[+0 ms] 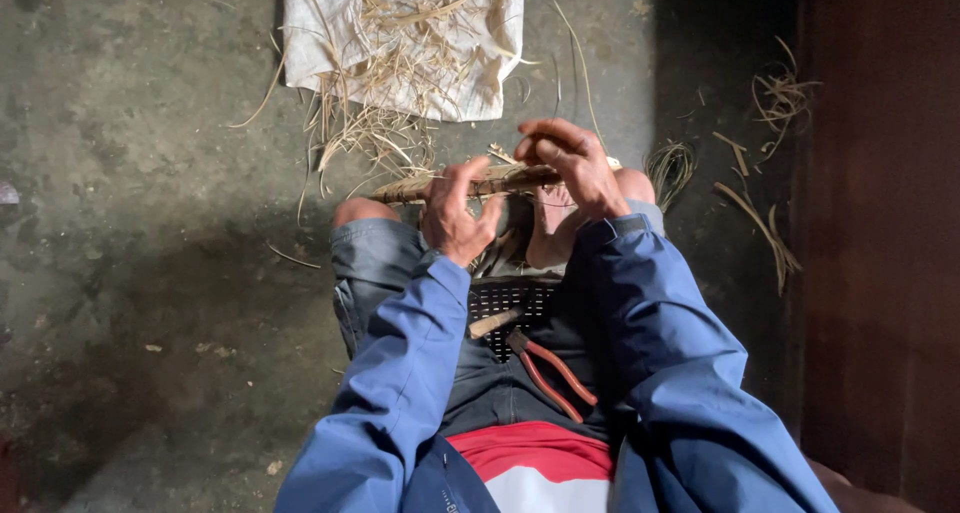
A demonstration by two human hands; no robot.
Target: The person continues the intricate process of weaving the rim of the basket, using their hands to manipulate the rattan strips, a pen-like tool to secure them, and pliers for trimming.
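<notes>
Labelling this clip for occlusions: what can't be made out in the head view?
- Bundle: its middle is hidden under the left hand, its right end under the right hand.
- Pliers: jaws hidden in shadow on the lap.
- Right strip of the head view: too dark to tell what is there.
- Cloth: cut off by the top edge, partly covered by straw.

One head-worn view, looking straight down from your own eye line.

You see it all from above and close: your blue sleeves [400,373] run up from the bottom edge, your lap fills the centre, and the concrete floor [150,173] spreads left and ahead. No second view overlaps this one.
</notes>
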